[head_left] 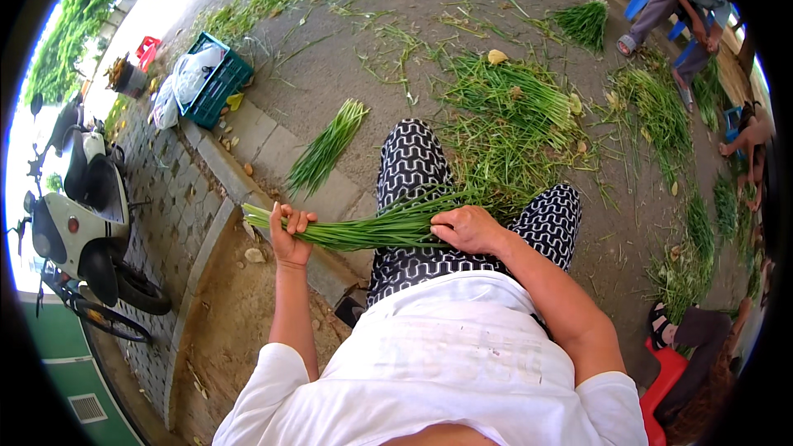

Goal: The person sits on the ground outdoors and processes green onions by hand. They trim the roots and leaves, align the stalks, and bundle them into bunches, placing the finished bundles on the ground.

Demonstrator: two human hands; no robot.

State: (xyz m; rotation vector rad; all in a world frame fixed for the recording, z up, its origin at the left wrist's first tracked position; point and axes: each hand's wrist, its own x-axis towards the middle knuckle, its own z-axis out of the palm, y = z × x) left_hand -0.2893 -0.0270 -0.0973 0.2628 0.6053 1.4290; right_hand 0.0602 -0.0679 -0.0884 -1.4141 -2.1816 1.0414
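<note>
A bunch of long green chives (pixel 363 232) lies across my patterned trousers, its pale stem ends pointing left. My left hand (pixel 291 235) is closed around it near those stem ends. Toward the leafy end, my right hand (pixel 471 228) is closed with its fingers curled on the leaves; its exact grip is partly hidden. On the ground beyond my left hand lies another tidy bunch of chives (pixel 329 147). A large loose heap of chives (pixel 512 107) spreads in front of my knees, with trimmings and a few yellow leaves among it.
A green crate (pixel 216 87) with white plastic bags stands at far left by the kerb (pixel 235 173). A scooter (pixel 87 215) is parked on the left paving. More chives (pixel 657 111) lie to the right, where other people sit. A red stool (pixel 663 384) is at lower right.
</note>
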